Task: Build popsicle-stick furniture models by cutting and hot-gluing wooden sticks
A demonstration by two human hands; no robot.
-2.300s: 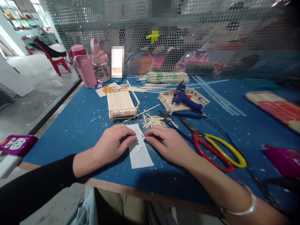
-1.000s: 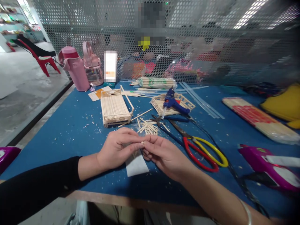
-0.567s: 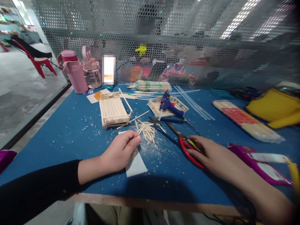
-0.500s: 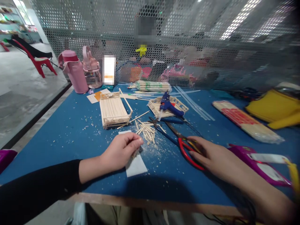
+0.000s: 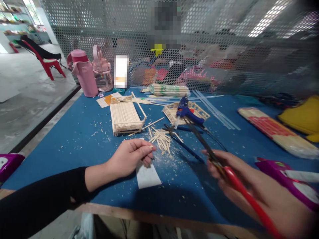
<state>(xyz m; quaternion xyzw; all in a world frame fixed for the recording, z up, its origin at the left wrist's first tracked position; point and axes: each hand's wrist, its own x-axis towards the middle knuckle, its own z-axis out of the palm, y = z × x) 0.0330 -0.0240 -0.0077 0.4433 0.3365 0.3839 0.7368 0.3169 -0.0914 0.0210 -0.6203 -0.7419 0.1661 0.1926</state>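
My left hand (image 5: pixel 134 156) is closed in a pinch above a white paper slip (image 5: pixel 149 177), with the pale tip of a small wooden stick piece (image 5: pixel 151 146) showing at thumb and forefinger. My right hand (image 5: pixel 239 186) is wrapped round red-handled scissors (image 5: pixel 230 172), lifted off the table, blades pointing away and to the left. Just beyond my left hand lies a pile of short cut sticks (image 5: pixel 160 139). Beside the pile rest blue-handled pliers (image 5: pixel 185 146). A small stick-built model (image 5: pixel 127 114) stands farther back on the left.
A blue glue gun (image 5: pixel 188 113) lies on a second stick frame (image 5: pixel 170 111). Clear glue sticks (image 5: pixel 214 111) and packs of sticks (image 5: pixel 169 89) (image 5: pixel 276 131) lie around. A pink flask (image 5: pixel 84 74) and a bottle (image 5: pixel 103 76) stand back left, before a perforated metal screen (image 5: pixel 104 30).
My right hand has raised the scissors from the table and turned them, so the handles now point toward me. My left hand stays near the paper. The view has shifted slightly.
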